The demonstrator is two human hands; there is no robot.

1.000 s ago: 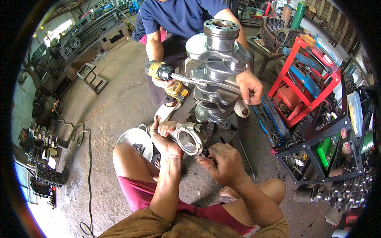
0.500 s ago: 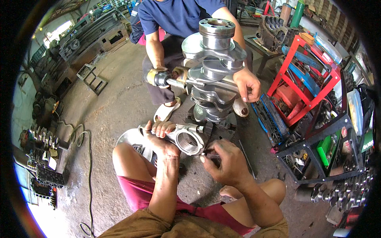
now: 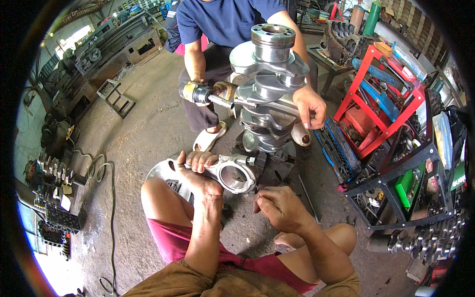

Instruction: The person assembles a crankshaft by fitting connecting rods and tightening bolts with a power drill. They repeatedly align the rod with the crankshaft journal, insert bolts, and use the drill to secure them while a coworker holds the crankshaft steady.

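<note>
My left hand (image 3: pixel 202 179) is wrapped round the shank of a metal connecting rod (image 3: pixel 220 168), its round big end facing me. A bolt (image 3: pixel 245 159) sits along the upper side of that end. Just below and right of the ring, my right hand (image 3: pixel 279 208) is closed, fingertips pinched together; whatever they hold cannot be made out. Beyond the rod, a shiny crankshaft (image 3: pixel 269 86) stands upright on the floor. Across from me, a co-worker's hand holds a yellow and black impact wrench (image 3: pixel 198 93) whose shaft points at the crankshaft. The co-worker's other hand (image 3: pixel 310 106) rests beside it.
At right stands a red and black tool rack (image 3: pixel 346 101) with a blue toolbox (image 3: pixel 336 148) beside it. A thin rod (image 3: pixel 308 198) lies on the floor right of my hand. Behind my left knee is a pale tray (image 3: pixel 158 171). A hose (image 3: pixel 113 222) snakes along the left.
My right hand has drawn slightly down and away from the ring's lower edge, its fingers curling in more. The co-worker's impact wrench has shifted slightly. My left hand still holds the connecting rod.
</note>
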